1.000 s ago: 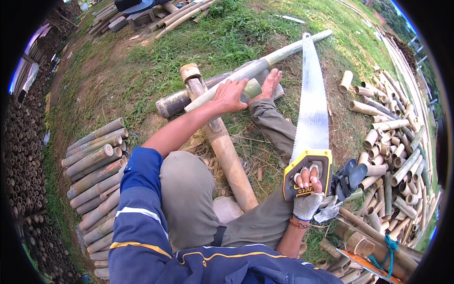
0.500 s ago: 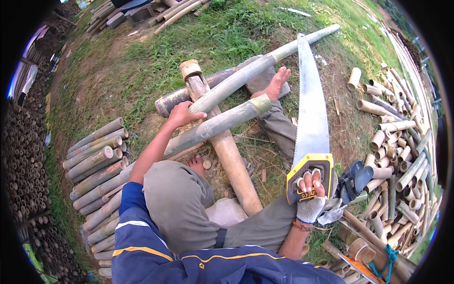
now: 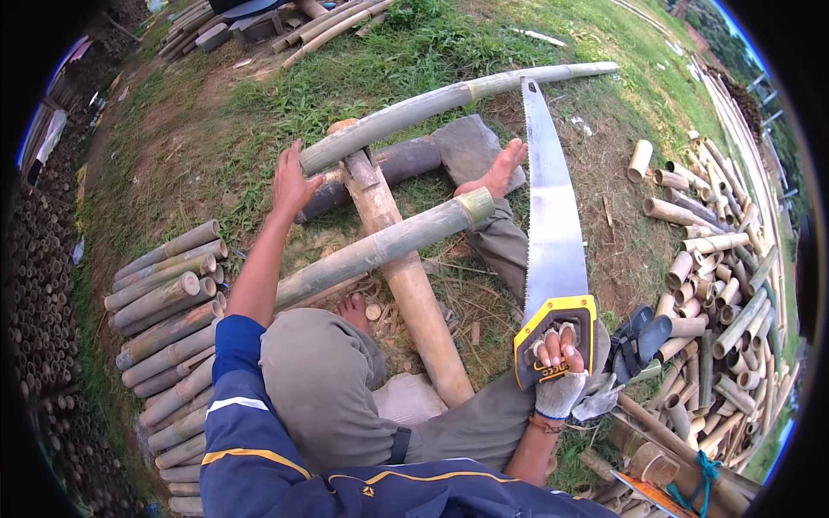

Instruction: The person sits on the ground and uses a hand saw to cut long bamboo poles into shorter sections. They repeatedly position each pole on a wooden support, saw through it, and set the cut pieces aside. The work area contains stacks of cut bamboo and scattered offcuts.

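Note:
My left hand (image 3: 295, 181) is at the near left end of a long bamboo pole (image 3: 397, 121), fingers spread and thumb apart; its palm appears to touch the cut end. This pole slants away to the far right, over the top of a thick bamboo post (image 3: 399, 281) with a short wooden peg (image 3: 361, 170). A shorter bamboo piece (image 3: 380, 250) crosses the post nearer me, its left part hidden behind my knee. My right hand (image 3: 557, 350), in a white fingerless glove, is closed round the yellow and black handle of a handsaw (image 3: 553, 207). The blade points up and away from me.
Cut bamboo lengths (image 3: 164, 298) are stacked at my left. A heap of short bamboo pieces (image 3: 721, 285) lies at right, beside dark sandals (image 3: 641, 337). A dark log (image 3: 406, 166) and a flat stone (image 3: 466, 142) lie beyond the post. My bare foot (image 3: 501, 168) rests near the stone.
The long pole has shifted farther from me and now passes over the post's top. My left hand has moved from on the pole to its near end. The saw has shifted slightly left.

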`<action>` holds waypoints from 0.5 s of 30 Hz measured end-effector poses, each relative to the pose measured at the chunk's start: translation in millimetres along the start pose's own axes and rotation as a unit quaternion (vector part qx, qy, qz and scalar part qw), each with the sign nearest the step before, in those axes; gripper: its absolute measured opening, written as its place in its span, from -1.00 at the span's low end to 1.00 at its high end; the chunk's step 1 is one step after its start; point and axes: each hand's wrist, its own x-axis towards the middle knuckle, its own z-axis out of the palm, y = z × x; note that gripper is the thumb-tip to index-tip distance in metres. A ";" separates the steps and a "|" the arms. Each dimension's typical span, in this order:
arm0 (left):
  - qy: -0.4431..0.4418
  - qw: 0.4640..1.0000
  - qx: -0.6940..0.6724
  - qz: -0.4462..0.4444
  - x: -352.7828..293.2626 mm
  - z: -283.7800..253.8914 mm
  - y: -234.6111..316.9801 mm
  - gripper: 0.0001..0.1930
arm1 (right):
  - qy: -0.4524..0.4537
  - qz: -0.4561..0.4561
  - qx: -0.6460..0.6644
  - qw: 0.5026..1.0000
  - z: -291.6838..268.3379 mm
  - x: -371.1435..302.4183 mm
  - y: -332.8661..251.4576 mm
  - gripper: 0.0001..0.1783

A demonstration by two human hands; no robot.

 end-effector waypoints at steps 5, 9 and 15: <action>-0.276 0.940 -0.192 -0.060 -97.0 -64.9 -13.1 0.13 | 0.006 0.008 0.043 0.999 -5.5 -3.4 -6.6 -0.74; -0.373 0.922 0.058 0.081 -187.5 -112.8 -79.6 -0.04 | 0.010 -0.001 0.047 0.999 -6.3 -2.5 -5.2 -0.74; -0.286 0.957 0.033 -0.043 -227.3 -96.3 -123.6 -0.31 | -0.003 -0.008 0.044 0.999 -7.4 0.5 -2.5 -0.77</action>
